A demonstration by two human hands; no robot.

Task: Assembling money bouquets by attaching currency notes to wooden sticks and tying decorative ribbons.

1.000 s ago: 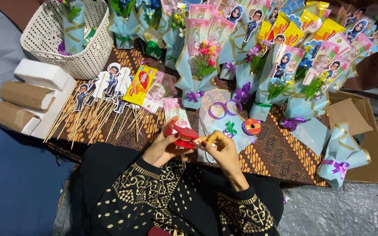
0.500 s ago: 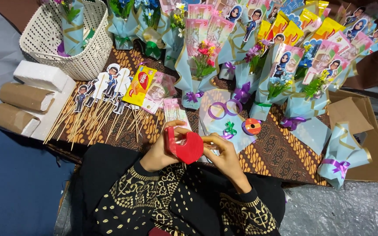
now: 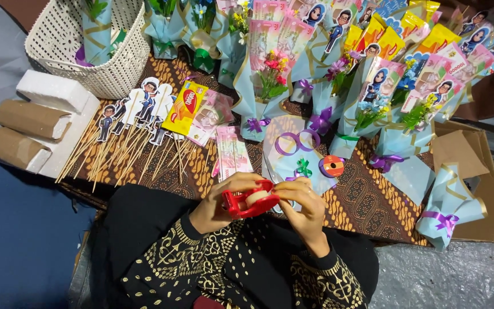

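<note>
Both hands have tipped the red tape dispenser point(image 3: 250, 201): half a second ago its flat side faced up, now the tape roll shows. The left hand point(image 3: 215, 207) grips its end; the right hand point(image 3: 301, 207) pinches at the roll, over the lap. Blue paper bouquets point(image 3: 373, 103) fill the cloth. A yellow snack packet point(image 3: 185, 106) lies left. An orange tape roll point(image 3: 331, 166) sits nearby.
</note>
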